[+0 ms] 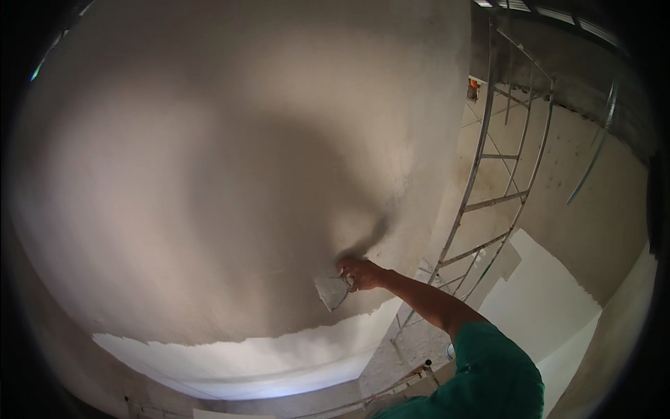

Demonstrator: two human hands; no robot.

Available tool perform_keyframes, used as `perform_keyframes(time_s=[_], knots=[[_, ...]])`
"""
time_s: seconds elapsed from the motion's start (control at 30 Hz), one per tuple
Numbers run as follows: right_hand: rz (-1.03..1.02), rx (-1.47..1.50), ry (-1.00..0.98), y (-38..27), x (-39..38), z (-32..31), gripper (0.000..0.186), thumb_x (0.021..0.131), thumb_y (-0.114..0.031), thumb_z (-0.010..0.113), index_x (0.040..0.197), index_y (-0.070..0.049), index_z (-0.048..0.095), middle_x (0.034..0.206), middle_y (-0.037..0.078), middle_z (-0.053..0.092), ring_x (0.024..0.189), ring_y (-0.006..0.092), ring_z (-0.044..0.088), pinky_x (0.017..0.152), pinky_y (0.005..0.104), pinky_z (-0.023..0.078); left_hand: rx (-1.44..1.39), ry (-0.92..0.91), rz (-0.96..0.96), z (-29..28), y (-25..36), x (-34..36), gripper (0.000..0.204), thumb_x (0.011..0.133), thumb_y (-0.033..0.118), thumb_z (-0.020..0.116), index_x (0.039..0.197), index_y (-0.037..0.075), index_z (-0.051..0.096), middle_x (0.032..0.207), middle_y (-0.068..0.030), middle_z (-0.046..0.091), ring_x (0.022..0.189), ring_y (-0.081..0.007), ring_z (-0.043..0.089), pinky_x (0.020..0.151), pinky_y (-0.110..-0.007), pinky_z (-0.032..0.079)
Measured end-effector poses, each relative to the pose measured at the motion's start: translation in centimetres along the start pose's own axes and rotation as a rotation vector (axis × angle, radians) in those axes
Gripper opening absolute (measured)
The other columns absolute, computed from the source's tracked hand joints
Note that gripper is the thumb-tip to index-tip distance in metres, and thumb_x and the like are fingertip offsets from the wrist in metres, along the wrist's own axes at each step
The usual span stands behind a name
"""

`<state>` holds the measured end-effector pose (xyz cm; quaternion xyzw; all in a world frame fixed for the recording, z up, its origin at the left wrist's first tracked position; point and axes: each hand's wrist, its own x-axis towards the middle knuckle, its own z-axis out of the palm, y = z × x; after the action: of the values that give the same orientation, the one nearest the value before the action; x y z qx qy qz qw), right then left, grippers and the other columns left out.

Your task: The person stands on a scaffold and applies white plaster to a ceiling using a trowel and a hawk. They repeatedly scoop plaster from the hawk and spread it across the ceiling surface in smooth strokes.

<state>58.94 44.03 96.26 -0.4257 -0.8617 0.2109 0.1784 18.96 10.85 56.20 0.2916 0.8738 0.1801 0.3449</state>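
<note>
A scraper (332, 292) is held up before the grey-beige wall (125, 209), gripped in the right hand (363, 274)!
And here the fingers (347, 265) are seen curled closed around the scraper, its broad, flat blade pointed down and to the left, near the wall; whether the plaster is touched by the blade cannot be told. Just below, the ragged upper edge of a white band (237, 363) is passed over by nothing but light and shade, while a large, soft shadow (269, 188) is cast across the middle of the wall. The bare forearm is stretched out from a green sleeve (488, 370). Off to the right, a metal scaffold frame (496, 203) is set upright, leaning in view. How the left hand is held cannot be told.
</note>
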Motion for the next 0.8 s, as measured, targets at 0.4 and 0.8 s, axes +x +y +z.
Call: perform_keyframes(time_s=[0.4, 0.8], knots=[[-0.372, 0.687, -0.094, 10.6, 3.2, 7.0, 0.049, 0.064, -0.004, 0.078, 0.108, -0.01, 0.057, 0.12, 0.008, 0.051, 0.115, 0.0241, 0.047, 0.097, 0.0398, 0.042, -0.124, 0.07, -0.413, 0.9, -21.9, -13.6, 0.049, 0.086, 0.034, 0.059, 0.123, 0.003, 0.05, 0.081, -0.0211, 0.065, 0.073, -0.0357, 0.064, 0.065, -0.046, 0.051], [0.092, 0.03, -0.274, 8.7, -9.0, 7.4, 0.028, 0.072, -0.004, 0.063, 0.099, 0.002, 0.058, 0.083, 0.012, 0.062, 0.082, 0.0252, 0.06, 0.076, 0.0351, 0.046, -0.122, 0.228, -0.738, -2.7, -15.5, -30.8, 0.034, 0.074, 0.028, 0.061, 0.101, 0.008, 0.065, 0.101, -0.0211, 0.064, 0.098, -0.0385, 0.06, 0.083, -0.047, 0.048]])
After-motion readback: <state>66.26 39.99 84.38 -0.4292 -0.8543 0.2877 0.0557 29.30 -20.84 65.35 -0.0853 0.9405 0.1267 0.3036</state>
